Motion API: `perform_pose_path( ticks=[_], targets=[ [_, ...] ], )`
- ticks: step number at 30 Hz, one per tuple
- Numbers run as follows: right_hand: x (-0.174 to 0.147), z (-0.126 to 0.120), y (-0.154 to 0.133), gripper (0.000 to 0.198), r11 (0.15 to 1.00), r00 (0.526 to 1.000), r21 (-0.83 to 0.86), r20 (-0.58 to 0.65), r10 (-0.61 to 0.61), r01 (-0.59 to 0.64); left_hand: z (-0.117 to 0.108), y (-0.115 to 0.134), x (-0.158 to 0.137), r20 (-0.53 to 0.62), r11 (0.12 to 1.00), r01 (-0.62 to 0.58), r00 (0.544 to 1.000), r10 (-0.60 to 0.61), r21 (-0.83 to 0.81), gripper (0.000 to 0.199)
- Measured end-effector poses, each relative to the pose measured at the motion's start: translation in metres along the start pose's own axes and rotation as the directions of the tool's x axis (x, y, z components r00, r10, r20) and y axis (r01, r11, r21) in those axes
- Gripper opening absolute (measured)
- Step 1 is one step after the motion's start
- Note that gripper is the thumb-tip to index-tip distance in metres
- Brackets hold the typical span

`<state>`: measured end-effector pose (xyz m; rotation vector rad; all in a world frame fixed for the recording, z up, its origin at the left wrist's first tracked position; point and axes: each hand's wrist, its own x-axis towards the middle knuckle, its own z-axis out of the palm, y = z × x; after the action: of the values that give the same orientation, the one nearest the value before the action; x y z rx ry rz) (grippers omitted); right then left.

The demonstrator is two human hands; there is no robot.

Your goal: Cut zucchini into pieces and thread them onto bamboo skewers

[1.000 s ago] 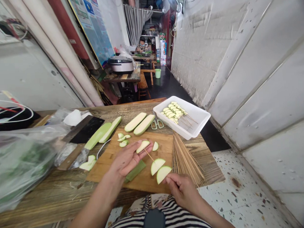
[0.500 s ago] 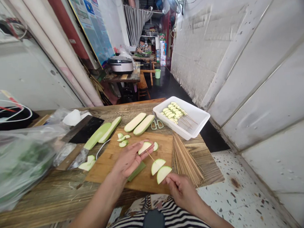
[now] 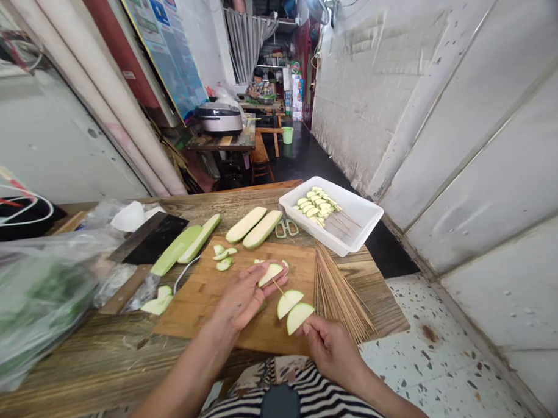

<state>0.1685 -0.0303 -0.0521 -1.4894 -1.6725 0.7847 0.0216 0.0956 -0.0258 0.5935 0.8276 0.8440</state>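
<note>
Since the earlier frame, the left hand (image 3: 245, 295) had slid a little to the right across the cutting board (image 3: 195, 303), so the green peel strip that lay beside it was now hidden under the palm. I saw that hand closed lightly on a pale zucchini slice (image 3: 269, 274), pinched at the fingertips above the board's middle. The right hand (image 3: 332, 350) sat at the board's near right corner, fingers closed on the end of a thin bamboo skewer (image 3: 277, 286); two half-moon slices (image 3: 294, 309) were already threaded on it. From my feed the skewer tip seemed to meet the held slice, though I could not be sure. Just right of the board lay the bundle of skewers (image 3: 339, 292), and beyond it the white tray (image 3: 359, 227) holding finished sticks.
</note>
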Motion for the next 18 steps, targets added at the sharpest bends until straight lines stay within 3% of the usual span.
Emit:
perform_pose_path(
  ticks=[18],
  targets=[
    [0.002,0.003,0.0,0.025,0.999,1.0,-0.028,-0.007,0.015,-0.015,-0.006,-0.011,0.005,0.04,1.0,0.02,0.999,-0.02,-0.004,0.012]
  ],
)
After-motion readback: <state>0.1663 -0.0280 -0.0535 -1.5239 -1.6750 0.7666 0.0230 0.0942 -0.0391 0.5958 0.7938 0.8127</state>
